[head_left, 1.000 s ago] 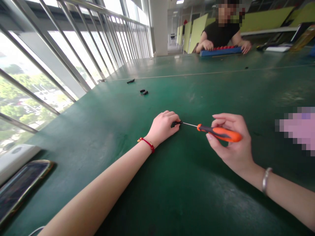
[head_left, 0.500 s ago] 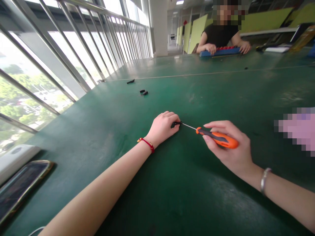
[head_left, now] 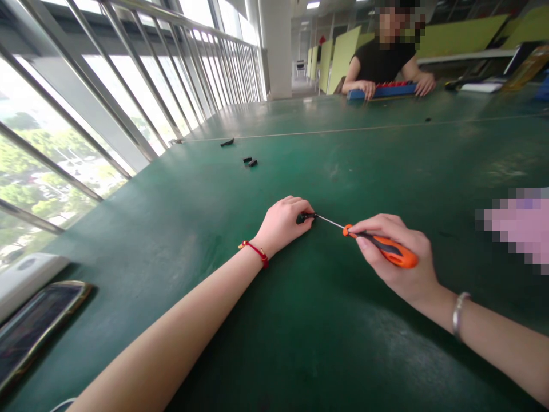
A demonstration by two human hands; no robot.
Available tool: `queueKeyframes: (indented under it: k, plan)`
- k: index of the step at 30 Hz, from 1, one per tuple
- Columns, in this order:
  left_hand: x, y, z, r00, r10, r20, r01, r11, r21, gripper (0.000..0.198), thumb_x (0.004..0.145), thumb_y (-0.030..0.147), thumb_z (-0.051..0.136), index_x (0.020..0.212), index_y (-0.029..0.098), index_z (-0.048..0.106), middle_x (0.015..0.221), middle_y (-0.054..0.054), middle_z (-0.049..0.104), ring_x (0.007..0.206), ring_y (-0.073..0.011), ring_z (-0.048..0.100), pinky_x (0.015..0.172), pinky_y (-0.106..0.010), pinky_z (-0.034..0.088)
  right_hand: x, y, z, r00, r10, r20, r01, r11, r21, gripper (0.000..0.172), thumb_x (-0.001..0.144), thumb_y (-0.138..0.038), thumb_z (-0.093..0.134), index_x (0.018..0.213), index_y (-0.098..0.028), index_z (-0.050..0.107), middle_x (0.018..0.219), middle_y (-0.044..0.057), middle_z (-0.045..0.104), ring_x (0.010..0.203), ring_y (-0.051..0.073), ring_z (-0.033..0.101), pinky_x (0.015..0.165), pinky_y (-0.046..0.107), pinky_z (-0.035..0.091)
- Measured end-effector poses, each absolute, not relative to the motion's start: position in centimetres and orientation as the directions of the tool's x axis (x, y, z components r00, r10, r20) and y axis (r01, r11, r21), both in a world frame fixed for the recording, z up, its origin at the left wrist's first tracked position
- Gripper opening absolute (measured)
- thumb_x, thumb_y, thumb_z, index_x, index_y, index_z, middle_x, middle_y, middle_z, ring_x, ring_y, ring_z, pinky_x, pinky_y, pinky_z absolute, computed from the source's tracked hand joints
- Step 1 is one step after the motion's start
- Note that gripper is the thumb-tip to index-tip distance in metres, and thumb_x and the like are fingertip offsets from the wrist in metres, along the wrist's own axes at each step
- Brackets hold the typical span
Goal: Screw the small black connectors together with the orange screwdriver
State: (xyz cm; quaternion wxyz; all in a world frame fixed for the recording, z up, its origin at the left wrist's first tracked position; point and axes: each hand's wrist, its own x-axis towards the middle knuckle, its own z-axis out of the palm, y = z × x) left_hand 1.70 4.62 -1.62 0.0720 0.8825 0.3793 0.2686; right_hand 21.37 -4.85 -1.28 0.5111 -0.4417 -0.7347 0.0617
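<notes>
the left hand (head_left: 283,222) lies knuckles-up on the green tabletop (head_left: 326,320), its fingers curled together and clamped on a small black part (head_left: 305,217) that peeks out at the fingertips, pressed down on the tabletop surface. the right hand (head_left: 398,260) sits just to the right of that part, fingers closed around the orange-and-black handle of a screwdriver (head_left: 381,247); the thin metal shaft runs up and left from the handle, and its tip meets the black part at the left hand's fingertips. the handle is tilted, its butt end lower and to the right of the part. a red cord bracelet (head_left: 256,250) circles the left wrist, and a silver bangle (head_left: 458,313) circles the right wrist. farther from the part, toward the railing (head_left: 141,74), a few more small black pieces (head_left: 250,161) lie loose on the tabletop, well apart from both hands. near the left edge of the tabletop, well to the left of the part, a phone (head_left: 36,329) lies flat. at the far side of the tabletop another person (head_left: 381,60) in a black top rests both hands at a blue tray (head_left: 386,90).
</notes>
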Motion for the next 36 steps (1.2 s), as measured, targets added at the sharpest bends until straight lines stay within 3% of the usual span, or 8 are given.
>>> queueKeyframes:
  k: [4, 10, 18, 36]
  plan:
    - [1.7, 4.7, -1.6, 0.563, 0.724, 0.398, 0.626, -0.688, 0.366, 0.012, 0.081, 0.022, 0.056, 0.087, 0.02, 0.066, 0.085, 0.0, 0.067, 0.085, -0.0164, 0.059, 0.076, -0.029, 0.047, 21.6, -4.8, -1.3, -0.036, 0.665, 0.746, 0.623, 0.598, -0.503, 0.007, 0.082, -0.021, 0.057, 0.087, -0.026, 0.061, 0.083, 0.002, 0.066, 0.079, 0.019, 0.059, 0.072, 0.035, 0.048]
    - [1.6, 4.8, -1.5, 0.57, 0.737, 0.364, 0.634, -0.676, 0.376, 0.016, 0.082, 0.029, 0.056, 0.091, 0.021, 0.067, 0.091, -0.002, 0.067, 0.089, -0.0172, 0.059, 0.078, -0.03, 0.047, 21.6, -3.8, -1.7, -0.077, 0.778, 0.624, 0.705, 0.485, -0.518, 0.017, 0.08, -0.022, 0.058, 0.097, -0.023, 0.06, 0.087, 0.003, 0.064, 0.077, 0.019, 0.059, 0.076, 0.037, 0.045]
    - [1.4, 5.2, -2.0, 0.524, 0.764, 0.377, 0.568, -0.643, 0.513, 0.017, 0.078, 0.025, 0.059, 0.092, 0.018, 0.066, 0.091, -0.003, 0.067, 0.084, -0.0151, 0.061, 0.078, -0.028, 0.05, 21.8, -3.2, -3.1, -0.275, 0.831, 0.485, 0.836, 0.455, -0.307, 0.019, 0.077, -0.028, 0.06, 0.095, -0.022, 0.063, 0.09, 0.005, 0.057, 0.086, 0.023, 0.053, 0.085, 0.046, 0.039]
    - [1.4, 5.3, -2.0, 0.474, 0.806, 0.355, 0.508, -0.579, 0.637, 0.014, 0.078, 0.024, 0.06, 0.085, 0.017, 0.07, 0.086, -0.002, 0.07, 0.079, -0.0129, 0.063, 0.075, -0.025, 0.051, 21.9, -3.1, -2.9, -0.297, 0.854, 0.427, 0.819, 0.457, -0.346, 0.018, 0.081, -0.022, 0.056, 0.096, -0.019, 0.064, 0.094, 0.007, 0.055, 0.089, 0.023, 0.05, 0.081, 0.042, 0.044]
